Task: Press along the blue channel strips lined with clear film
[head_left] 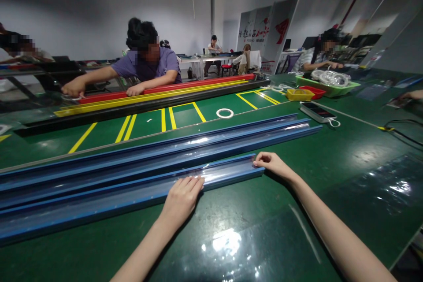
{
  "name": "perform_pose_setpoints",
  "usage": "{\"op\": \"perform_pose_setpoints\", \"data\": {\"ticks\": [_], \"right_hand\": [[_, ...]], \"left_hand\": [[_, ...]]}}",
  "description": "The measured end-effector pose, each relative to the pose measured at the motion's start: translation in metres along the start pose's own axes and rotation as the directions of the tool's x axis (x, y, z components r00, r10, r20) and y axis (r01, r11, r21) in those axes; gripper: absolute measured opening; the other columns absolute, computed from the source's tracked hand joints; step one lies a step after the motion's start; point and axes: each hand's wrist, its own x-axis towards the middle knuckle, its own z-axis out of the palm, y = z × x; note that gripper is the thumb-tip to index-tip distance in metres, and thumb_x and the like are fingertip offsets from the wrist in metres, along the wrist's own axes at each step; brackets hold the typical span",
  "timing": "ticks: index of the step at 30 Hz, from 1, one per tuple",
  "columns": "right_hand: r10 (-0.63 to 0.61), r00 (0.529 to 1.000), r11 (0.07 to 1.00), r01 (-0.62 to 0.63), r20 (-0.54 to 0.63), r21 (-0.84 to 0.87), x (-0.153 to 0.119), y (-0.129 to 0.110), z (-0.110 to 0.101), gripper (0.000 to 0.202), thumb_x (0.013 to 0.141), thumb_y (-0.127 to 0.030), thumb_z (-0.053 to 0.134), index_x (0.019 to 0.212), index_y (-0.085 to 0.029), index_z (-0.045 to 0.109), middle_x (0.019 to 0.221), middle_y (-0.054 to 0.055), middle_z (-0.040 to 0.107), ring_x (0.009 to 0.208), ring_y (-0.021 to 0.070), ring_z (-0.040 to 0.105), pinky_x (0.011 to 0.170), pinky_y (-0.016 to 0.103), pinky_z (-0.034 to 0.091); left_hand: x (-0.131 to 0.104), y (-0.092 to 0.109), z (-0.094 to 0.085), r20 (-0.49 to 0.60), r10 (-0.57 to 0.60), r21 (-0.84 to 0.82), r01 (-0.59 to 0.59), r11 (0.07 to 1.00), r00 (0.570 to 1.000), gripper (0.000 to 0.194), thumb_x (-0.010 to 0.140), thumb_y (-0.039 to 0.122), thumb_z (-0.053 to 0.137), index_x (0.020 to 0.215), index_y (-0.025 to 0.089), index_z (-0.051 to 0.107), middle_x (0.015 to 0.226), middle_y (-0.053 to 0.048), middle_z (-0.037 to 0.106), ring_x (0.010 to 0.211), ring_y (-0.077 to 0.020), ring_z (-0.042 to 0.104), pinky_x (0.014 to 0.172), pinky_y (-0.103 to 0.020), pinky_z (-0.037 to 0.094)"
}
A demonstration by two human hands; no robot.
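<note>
A long blue channel strip (132, 191) lies lengthwise across the green table, clear glossy film showing inside it. My left hand (185, 194) rests on its near edge, fingers closed together over the rim. At the strip's right end, my right hand (271, 164) is pinched, thumb and forefinger touching the end. Whatever sits between those fingertips is too small to make out. Just beyond lie two more blue channel strips (228, 143), side by side and film-lined too.
Across the table (211, 246), a co-worker in purple (165, 64) handles red, yellow and black strips (198, 92). A white tape ring (225, 113), a phone (317, 112), a yellow tray (300, 94) and a green basket (340, 89) stand beyond. Clear sheets (380, 189) lie at right.
</note>
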Motion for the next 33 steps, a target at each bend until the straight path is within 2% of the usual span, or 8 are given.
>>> {"op": "perform_pose_setpoints", "data": {"ticks": [8,20,33], "right_hand": [[-0.032,0.999,0.999,0.032,-0.012,0.017,0.0006,0.0049,-0.0015,0.023,0.07,-0.039,0.058,0.065,-0.016,0.056,0.065,0.0,0.055,0.064,0.0121,0.049,0.063,0.025,0.037],[-0.003,0.999,0.999,0.002,-0.05,-0.037,-0.0002,0.0034,0.0014,0.025,0.07,-0.04,0.057,0.064,-0.016,0.055,0.062,-0.001,0.052,0.061,0.0115,0.046,0.059,0.025,0.035],[0.037,0.998,0.988,-0.044,-0.051,-0.146,0.0004,0.0026,0.0001,0.031,0.066,-0.048,0.057,0.062,-0.017,0.055,0.058,-0.001,0.051,0.056,0.0114,0.045,0.053,0.024,0.035]], "left_hand": [[-0.0005,-0.0026,-0.0005,0.057,-0.006,-0.015,0.007,1.0,0.998,0.022,0.088,0.019,0.035,0.096,0.015,0.056,0.082,-0.004,0.064,0.068,-0.0162,0.054,0.061,-0.028,0.04],[0.0001,-0.0044,-0.0003,0.154,-0.03,-0.033,0.036,0.999,0.988,0.022,0.088,0.022,0.035,0.093,0.017,0.056,0.078,-0.003,0.062,0.068,-0.0168,0.056,0.06,-0.028,0.04],[-0.0002,-0.0054,-0.0006,0.162,-0.034,-0.034,0.04,0.999,0.986,0.024,0.089,0.023,0.033,0.092,0.017,0.056,0.078,-0.004,0.062,0.068,-0.0172,0.056,0.059,-0.028,0.04]]}}
